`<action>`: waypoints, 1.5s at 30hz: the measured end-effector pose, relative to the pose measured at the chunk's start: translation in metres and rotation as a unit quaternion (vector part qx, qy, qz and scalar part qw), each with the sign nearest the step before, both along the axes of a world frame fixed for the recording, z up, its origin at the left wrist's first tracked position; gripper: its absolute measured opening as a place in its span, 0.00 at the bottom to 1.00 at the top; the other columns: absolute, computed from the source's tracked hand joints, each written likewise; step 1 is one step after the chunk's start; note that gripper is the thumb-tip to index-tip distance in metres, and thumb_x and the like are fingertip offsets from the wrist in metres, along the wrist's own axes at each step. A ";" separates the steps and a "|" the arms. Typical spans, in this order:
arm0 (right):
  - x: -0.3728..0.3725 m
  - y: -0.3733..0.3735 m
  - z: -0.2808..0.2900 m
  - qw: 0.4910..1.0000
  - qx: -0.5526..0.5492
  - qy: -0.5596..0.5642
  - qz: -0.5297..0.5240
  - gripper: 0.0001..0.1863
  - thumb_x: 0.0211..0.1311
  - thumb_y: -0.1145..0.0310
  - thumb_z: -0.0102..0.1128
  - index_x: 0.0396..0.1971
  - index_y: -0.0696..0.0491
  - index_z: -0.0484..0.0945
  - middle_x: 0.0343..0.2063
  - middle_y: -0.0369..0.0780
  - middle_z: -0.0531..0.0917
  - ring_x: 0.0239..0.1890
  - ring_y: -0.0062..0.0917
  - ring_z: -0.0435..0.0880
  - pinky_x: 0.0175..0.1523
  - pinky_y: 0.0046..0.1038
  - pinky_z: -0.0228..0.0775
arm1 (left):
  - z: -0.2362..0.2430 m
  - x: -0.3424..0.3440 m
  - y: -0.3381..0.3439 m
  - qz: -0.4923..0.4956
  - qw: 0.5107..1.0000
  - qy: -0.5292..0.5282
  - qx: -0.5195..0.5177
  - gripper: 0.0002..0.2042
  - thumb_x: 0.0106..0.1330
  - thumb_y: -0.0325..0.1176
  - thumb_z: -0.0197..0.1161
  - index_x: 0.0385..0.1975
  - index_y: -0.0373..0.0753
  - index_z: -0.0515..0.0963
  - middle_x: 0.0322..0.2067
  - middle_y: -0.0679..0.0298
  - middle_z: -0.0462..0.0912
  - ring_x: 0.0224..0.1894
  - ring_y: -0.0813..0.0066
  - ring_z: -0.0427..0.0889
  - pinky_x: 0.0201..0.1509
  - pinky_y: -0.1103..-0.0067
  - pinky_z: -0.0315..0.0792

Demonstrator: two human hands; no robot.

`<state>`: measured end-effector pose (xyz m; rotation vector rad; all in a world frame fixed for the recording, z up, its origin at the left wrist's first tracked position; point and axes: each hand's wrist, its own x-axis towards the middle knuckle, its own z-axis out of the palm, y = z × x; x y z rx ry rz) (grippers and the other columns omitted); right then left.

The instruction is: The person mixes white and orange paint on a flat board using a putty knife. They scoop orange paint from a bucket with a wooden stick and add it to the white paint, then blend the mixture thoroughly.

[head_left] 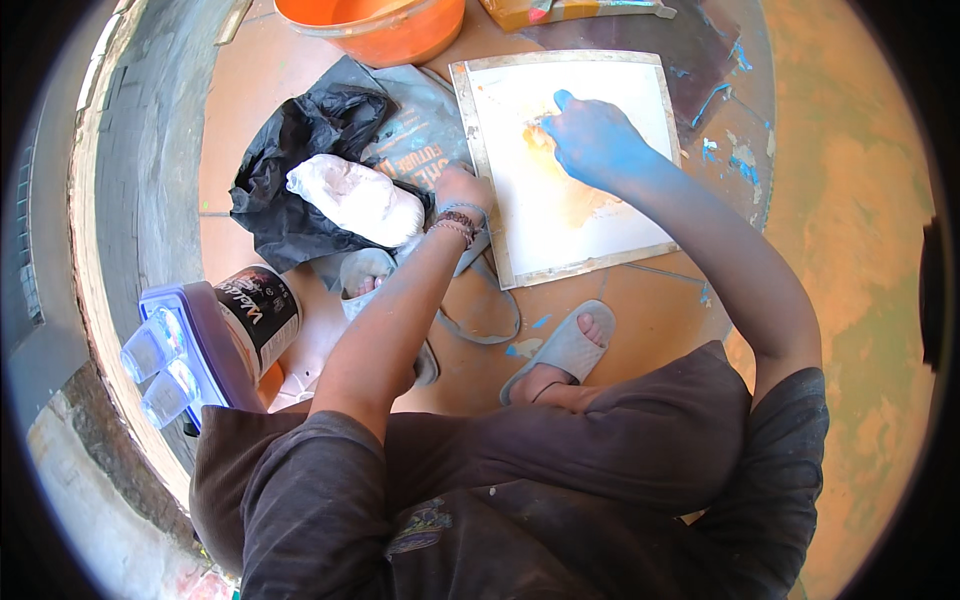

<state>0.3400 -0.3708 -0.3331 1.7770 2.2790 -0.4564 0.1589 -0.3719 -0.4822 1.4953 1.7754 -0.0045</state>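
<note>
Orange floor [640,320] stretches under the squatting person. On it lies a square white board [590,225], smeared yellow-orange near its upper middle. Left of that sits a black plastic bag [290,190] with a white lump [355,198] on top. Blue-stained, the right hand [595,140] presses on the smear, fingers together. At the board's left edge rests the left hand [462,187]; I cannot tell its finger state.
</note>
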 end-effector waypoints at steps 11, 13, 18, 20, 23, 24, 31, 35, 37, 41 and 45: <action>0.020 0.005 0.013 0.997 0.005 -0.016 -0.072 0.14 0.50 0.71 0.55 0.38 0.51 0.82 0.36 0.46 0.74 0.33 0.38 0.79 0.40 0.38 0.74 | -0.001 0.003 -0.004 0.025 0.999 -0.003 0.034 0.10 0.46 0.33 0.65 0.28 0.38 0.80 0.31 0.51 0.82 0.38 0.56 0.82 0.46 0.70 0.74; 0.021 0.018 0.002 0.997 0.035 -0.010 -0.072 0.12 0.50 0.71 0.55 0.35 0.52 0.82 0.35 0.46 0.76 0.35 0.37 0.80 0.42 0.38 0.74 | 0.003 0.005 -0.003 0.025 0.999 -0.008 0.030 0.09 0.46 0.32 0.64 0.28 0.37 0.80 0.31 0.50 0.82 0.38 0.56 0.82 0.46 0.70 0.74; 0.007 0.046 -0.003 0.999 0.008 -0.018 -0.038 0.08 0.54 0.72 0.55 0.32 0.57 0.80 0.40 0.49 0.78 0.39 0.39 0.81 0.44 0.37 0.75 | -0.002 0.004 -0.005 0.047 0.998 -0.002 0.043 0.08 0.47 0.31 0.62 0.27 0.37 0.79 0.30 0.50 0.82 0.38 0.55 0.82 0.45 0.70 0.74; 0.005 0.050 -0.004 0.999 0.000 -0.012 -0.031 0.08 0.53 0.73 0.54 0.32 0.58 0.80 0.40 0.49 0.78 0.40 0.39 0.81 0.45 0.37 0.75 | -0.002 0.004 -0.005 0.052 0.998 -0.010 0.042 0.08 0.47 0.32 0.62 0.27 0.37 0.79 0.31 0.50 0.82 0.38 0.55 0.82 0.46 0.70 0.74; 0.014 0.029 -0.022 1.000 0.020 0.003 -0.011 0.12 0.48 0.71 0.56 0.34 0.52 0.83 0.32 0.45 0.78 0.35 0.36 0.79 0.42 0.37 0.73 | -0.002 0.005 -0.005 0.045 0.999 -0.009 0.026 0.09 0.46 0.32 0.62 0.28 0.37 0.79 0.31 0.50 0.82 0.39 0.55 0.82 0.46 0.70 0.74; 0.014 0.022 -0.018 1.000 0.001 0.007 -0.016 0.13 0.48 0.71 0.56 0.35 0.52 0.83 0.32 0.45 0.77 0.34 0.36 0.79 0.42 0.37 0.73 | -0.003 0.004 -0.004 0.047 0.999 -0.005 0.024 0.10 0.46 0.32 0.62 0.28 0.37 0.79 0.31 0.50 0.83 0.39 0.55 0.82 0.46 0.70 0.74; 0.029 -0.036 0.009 0.998 -0.042 0.006 -0.047 0.14 0.49 0.71 0.55 0.38 0.51 0.82 0.34 0.45 0.72 0.32 0.37 0.79 0.40 0.37 0.73 | 0.002 0.005 -0.003 0.042 0.999 0.005 0.022 0.11 0.46 0.33 0.63 0.30 0.37 0.80 0.32 0.51 0.83 0.39 0.56 0.82 0.46 0.70 0.74; 0.044 -0.025 0.005 0.998 0.006 0.002 -0.069 0.16 0.51 0.70 0.55 0.41 0.50 0.81 0.34 0.45 0.71 0.31 0.37 0.78 0.38 0.38 0.73 | 0.006 0.004 -0.004 0.032 0.999 -0.005 0.020 0.14 0.47 0.36 0.65 0.32 0.36 0.80 0.33 0.51 0.83 0.40 0.56 0.82 0.47 0.71 0.74; 0.044 -0.036 -0.004 0.998 -0.009 -0.004 -0.067 0.16 0.51 0.70 0.54 0.43 0.49 0.80 0.34 0.45 0.71 0.30 0.37 0.78 0.38 0.39 0.73 | 0.002 0.004 -0.006 0.033 0.999 0.007 0.023 0.16 0.47 0.39 0.66 0.32 0.35 0.80 0.34 0.50 0.83 0.40 0.57 0.82 0.47 0.71 0.74; 0.049 -0.070 0.001 0.994 -0.027 0.032 -0.100 0.16 0.51 0.71 0.55 0.42 0.50 0.79 0.35 0.45 0.72 0.33 0.37 0.79 0.39 0.35 0.73 | 0.008 0.005 -0.004 0.020 0.999 0.021 0.016 0.20 0.48 0.45 0.69 0.35 0.34 0.80 0.35 0.50 0.83 0.42 0.57 0.82 0.47 0.70 0.74; 0.078 -0.106 0.010 0.974 0.017 0.131 -0.187 0.16 0.53 0.70 0.56 0.44 0.48 0.79 0.34 0.45 0.73 0.34 0.37 0.78 0.40 0.34 0.72 | 0.001 0.007 0.000 0.016 1.000 0.017 -0.005 0.21 0.51 0.45 0.68 0.36 0.32 0.79 0.37 0.47 0.82 0.43 0.55 0.81 0.49 0.69 0.73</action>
